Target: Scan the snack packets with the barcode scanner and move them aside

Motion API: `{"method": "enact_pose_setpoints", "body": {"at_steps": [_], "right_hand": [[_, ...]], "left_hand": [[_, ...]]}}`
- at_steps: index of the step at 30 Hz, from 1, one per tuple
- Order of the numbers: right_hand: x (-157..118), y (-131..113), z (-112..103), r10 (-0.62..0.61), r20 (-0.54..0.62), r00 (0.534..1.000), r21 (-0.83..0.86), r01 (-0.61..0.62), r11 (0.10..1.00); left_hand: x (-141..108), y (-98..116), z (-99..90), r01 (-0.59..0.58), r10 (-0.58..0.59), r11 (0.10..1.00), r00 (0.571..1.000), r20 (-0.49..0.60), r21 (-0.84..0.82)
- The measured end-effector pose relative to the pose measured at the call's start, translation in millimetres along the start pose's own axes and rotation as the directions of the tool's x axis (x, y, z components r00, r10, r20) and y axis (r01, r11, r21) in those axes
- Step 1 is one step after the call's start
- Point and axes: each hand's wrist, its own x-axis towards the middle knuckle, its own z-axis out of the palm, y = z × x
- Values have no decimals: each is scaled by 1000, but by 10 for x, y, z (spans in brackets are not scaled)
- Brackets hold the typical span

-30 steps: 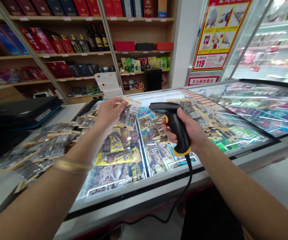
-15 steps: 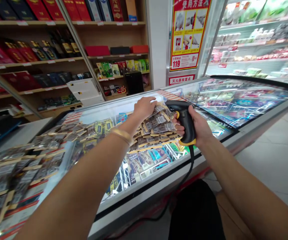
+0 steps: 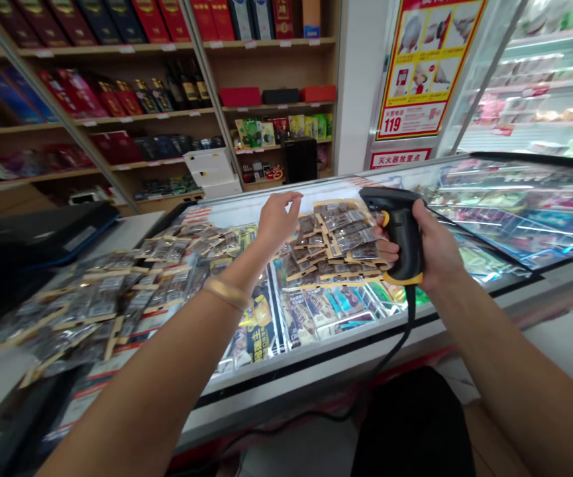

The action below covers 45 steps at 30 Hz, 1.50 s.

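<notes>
My right hand (image 3: 438, 255) is wrapped round the grip of a black and yellow barcode scanner (image 3: 408, 232), a finger at its yellow trigger. The scanner points left, over the right end of a pile of small clear packets (image 3: 350, 228) with tan card edges and dark contents. This pile lies on the glass top of a chest freezer (image 3: 311, 354). My left hand (image 3: 279, 218) hovers by the pile's left side, thumb and forefinger apart, with nothing visible in it; its other fingers are partly hidden. A gold bangle (image 3: 227, 291) circles the left wrist. More packets (image 3: 102, 298) are spread farther left.
The scanner's cable (image 3: 400, 341) hangs over the freezer's front edge. A dark device (image 3: 62, 228) stands on the counter at the left. Behind the freezer are shelves (image 3: 152, 112) of boxes and bottles; a red and yellow poster (image 3: 428, 69) hangs beside a lit display fridge (image 3: 544, 86).
The view has turned left. My left hand has come off the top of the packet pile and moved to its left. The scanner stays in my right hand near the pile's right end.
</notes>
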Motion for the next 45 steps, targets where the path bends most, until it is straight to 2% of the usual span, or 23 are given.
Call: {"method": "enact_pose_setpoints", "body": {"at_steps": [4,7,10,13,16,20,24,29,34,38,42,45], "right_hand": [[66,158,429,18,81,997,-74,-13,997],[147,365,782,73,157,985,-77,-61,995],[250,624,1111,165,225,960,-35,-161,986],[356,888,1379,286,244,927,-32,-287,957],[434,1114,1523,387,248,888,-58,-386,921],[466,1323,1482,456,285,843,-82,-453,888],[449,1417,1366,502,304,810,-127,-488,864],[435,1441,1327,531,310,789,-139,-515,846],[434,1460,1310,517,342,785,-138,-502,854],[432,1470,1307,523,339,782,-137,-509,850],[429,1464,1320,512,341,789,-140,-496,857],[429,1462,1319,508,333,794,-137,-492,860]], "left_hand": [[-337,-546,-496,75,-71,994,996,-56,80],[-604,-957,-929,178,-162,961,982,-93,210],[-883,-1247,-1295,341,-320,826,939,-124,448],[-1129,-1381,-1468,407,-434,626,891,-137,665],[-1275,-1425,-1458,391,-469,546,875,-117,741],[-1313,-1450,-1371,400,-482,555,869,-110,729],[-1295,-1452,-1346,402,-496,539,862,-107,740],[-1309,-1414,-1338,372,-531,492,845,-67,787],[-1347,-1410,-1285,312,-517,564,855,33,765],[-1357,-1438,-1232,271,-455,647,887,76,712],[-1356,-1427,-1223,320,-409,761,912,34,565],[-1343,-1415,-1239,302,-307,880,951,-45,366]]}}
